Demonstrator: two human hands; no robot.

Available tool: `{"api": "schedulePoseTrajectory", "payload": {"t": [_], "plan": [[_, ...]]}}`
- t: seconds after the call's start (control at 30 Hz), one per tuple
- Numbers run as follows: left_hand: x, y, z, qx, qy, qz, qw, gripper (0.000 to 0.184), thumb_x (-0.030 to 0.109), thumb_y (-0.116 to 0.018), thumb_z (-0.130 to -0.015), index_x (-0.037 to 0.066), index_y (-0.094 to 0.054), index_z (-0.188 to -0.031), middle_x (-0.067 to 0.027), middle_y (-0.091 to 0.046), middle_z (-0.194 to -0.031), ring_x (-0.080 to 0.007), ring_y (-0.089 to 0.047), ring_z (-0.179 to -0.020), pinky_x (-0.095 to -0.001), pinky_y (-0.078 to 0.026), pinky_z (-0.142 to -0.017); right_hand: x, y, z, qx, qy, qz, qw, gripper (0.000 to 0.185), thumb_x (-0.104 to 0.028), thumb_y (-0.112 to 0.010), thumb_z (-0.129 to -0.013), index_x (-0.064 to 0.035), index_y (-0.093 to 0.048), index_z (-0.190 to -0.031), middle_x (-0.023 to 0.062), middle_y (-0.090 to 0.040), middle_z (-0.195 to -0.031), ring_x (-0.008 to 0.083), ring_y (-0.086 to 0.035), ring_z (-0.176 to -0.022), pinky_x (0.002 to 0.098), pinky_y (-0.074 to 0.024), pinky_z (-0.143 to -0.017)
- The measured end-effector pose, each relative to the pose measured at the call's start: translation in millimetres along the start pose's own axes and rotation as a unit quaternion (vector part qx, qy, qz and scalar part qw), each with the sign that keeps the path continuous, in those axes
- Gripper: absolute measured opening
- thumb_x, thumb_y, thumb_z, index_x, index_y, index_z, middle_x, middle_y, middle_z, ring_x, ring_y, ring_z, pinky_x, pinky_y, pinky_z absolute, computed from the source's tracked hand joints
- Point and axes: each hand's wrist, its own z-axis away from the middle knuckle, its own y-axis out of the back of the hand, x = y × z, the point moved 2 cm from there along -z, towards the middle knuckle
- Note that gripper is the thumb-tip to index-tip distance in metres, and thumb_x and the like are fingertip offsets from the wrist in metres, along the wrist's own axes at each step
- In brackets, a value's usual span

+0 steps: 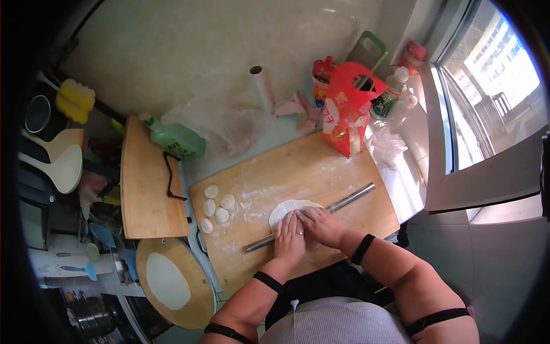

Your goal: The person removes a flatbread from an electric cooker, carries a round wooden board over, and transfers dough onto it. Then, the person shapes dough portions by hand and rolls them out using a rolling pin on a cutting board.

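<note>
A metal rolling pin (pixel 352 196) lies slantwise across the wooden board, its middle hidden beneath both hands. My left hand (pixel 290 238) rests over the pin, fingers close together and pointing away from me. Beside it, my right hand (pixel 322 226) presses down on the pin too, its fingertips meeting those of the left. A flat white round of dough (pixel 282 212) shows past the fingertips; its near part is covered by the hands. Several small pale dough pieces (pixel 221 214) sit at the left of the floured board (pixel 309 160).
Along the wall stand a green bottle (pixel 177 139), a plastic-wrap roll (pixel 262 89) and a red bag (pixel 346 109). Left of the board are a wooden cabinet door (pixel 150 183) and a round board (pixel 197 289) bearing a dough sheet (pixel 167 281). An open window (pixel 487 86) is at right.
</note>
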Motion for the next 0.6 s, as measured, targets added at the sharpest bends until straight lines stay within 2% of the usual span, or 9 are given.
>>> {"api": "schedulePoseTrajectory", "payload": {"t": [0.07, 0.1, 0.23, 0.33, 0.4, 0.43, 0.5, 0.53, 0.6], "plan": [[-2, -3, 11, 0.014, -0.027, 0.054, 0.998, 0.044, 0.013, -0.043, -0.090, 0.002, -0.047, -0.132, -0.0121, -0.045, -0.139, -0.0268, -0.039, -0.133, -0.0447, -0.025, -0.112, 1, -2, 8, -0.023, -0.013, 0.002, 1.000, 0.038, -0.017, -0.053, -0.084, -0.0008, -0.058, -0.117, 0.0131, -0.057, -0.112, 0.0287, -0.055, -0.107, 0.0389, -0.0429, -0.095], [3, 1, 15, 0.054, -0.042, 0.021, 0.997, 0.042, 0.012, -0.044, -0.089, 0.003, -0.048, -0.130, -0.0106, -0.052, -0.130, -0.0266, -0.047, -0.124, -0.0416, -0.032, -0.107, 1, -2, 12, -0.042, -0.029, 0.006, 0.999, 0.035, -0.018, -0.052, -0.084, -0.0002, -0.060, -0.114, 0.0114, -0.057, -0.110, 0.0270, -0.054, -0.105, 0.0381, -0.0429, -0.093], [3, 14, 20, 0.026, -0.038, 0.053, 0.998, 0.041, 0.011, -0.046, -0.089, 0.004, -0.049, -0.130, -0.0107, -0.053, -0.126, -0.0274, -0.049, -0.120, -0.0425, -0.035, -0.104, -5, 2, 19, -0.052, 0.000, 0.006, 0.999, 0.032, -0.018, -0.052, -0.084, -0.0010, -0.061, -0.110, 0.0099, -0.057, -0.107, 0.0259, -0.054, -0.100, 0.0373, -0.0440, -0.088], [1, 22, 26, 0.000, -0.031, 0.116, 0.993, 0.041, 0.008, -0.046, -0.089, 0.002, -0.049, -0.129, -0.0136, -0.054, -0.121, -0.0314, -0.050, -0.117, -0.0445, -0.037, -0.101, -15, 5, 24, -0.031, -0.033, -0.023, 0.999, 0.030, -0.016, -0.053, -0.083, -0.0012, -0.061, -0.107, 0.0111, -0.056, -0.106, 0.0268, -0.054, -0.099, 0.0386, -0.0440, -0.089], [4, 24, 30, 0.001, -0.008, 0.142, 0.990, 0.041, 0.008, -0.045, -0.089, 0.000, -0.048, -0.130, -0.0149, -0.052, -0.129, -0.0322, -0.047, -0.122, -0.0459, -0.034, -0.106, -18, 2, 28, -0.030, -0.056, -0.022, 0.998, 0.034, -0.015, -0.054, -0.083, 0.0001, -0.060, -0.113, 0.0152, -0.055, -0.115, 0.0305, -0.053, -0.110, 0.0413, -0.0415, -0.097], [8, 21, 34, 0.001, -0.004, 0.143, 0.990, 0.041, 0.008, -0.045, -0.089, 0.000, -0.048, -0.130, -0.0149, -0.052, -0.129, -0.0322, -0.047, -0.122, -0.0459, -0.034, -0.106, -22, 0, 31, -0.033, -0.054, -0.023, 0.998, 0.034, -0.015, -0.054, -0.083, 0.0001, -0.060, -0.113, 0.0152, -0.055, -0.115, 0.0305, -0.053, -0.110, 0.0413, -0.0415, -0.097], [18, 19, 43, 0.037, -0.019, 0.061, 0.997, 0.046, 0.012, -0.045, -0.090, -0.002, -0.045, -0.133, -0.0167, -0.044, -0.140, -0.0318, -0.039, -0.133, -0.0473, -0.026, -0.112, -35, 2, 35, -0.001, -0.042, 0.031, 0.999, 0.047, -0.019, -0.058, -0.082, 0.0013, -0.054, -0.124, 0.0202, -0.050, -0.129, 0.0347, -0.046, -0.125, 0.0460, -0.0354, -0.105], [20, 20, 44, 0.037, -0.017, 0.061, 0.997, 0.046, 0.012, -0.045, -0.090, -0.002, -0.045, -0.133, -0.0167, -0.044, -0.140, -0.0318, -0.039, -0.133, -0.0473, -0.026, -0.112, -42, 5, 36, -0.004, -0.041, 0.030, 0.999, 0.047, -0.019, -0.058, -0.082, 0.0013, -0.054, -0.124, 0.0202, -0.050, -0.129, 0.0347, -0.046, -0.125, 0.0460, -0.0354, -0.105], [22, 21, 43, -0.011, 0.020, 0.088, 0.996, 0.051, 0.018, -0.044, -0.090, -0.003, -0.042, -0.136, -0.0174, -0.036, -0.147, -0.0304, -0.029, -0.140, -0.0469, -0.019, -0.115, -51, 8, 35, -0.068, -0.063, -0.038, 0.995, 0.062, -0.023, -0.061, -0.080, 0.0013, -0.046, -0.135, 0.0215, -0.041, -0.142, 0.0364, -0.036, -0.135, 0.0488, -0.0291, -0.110]]}}
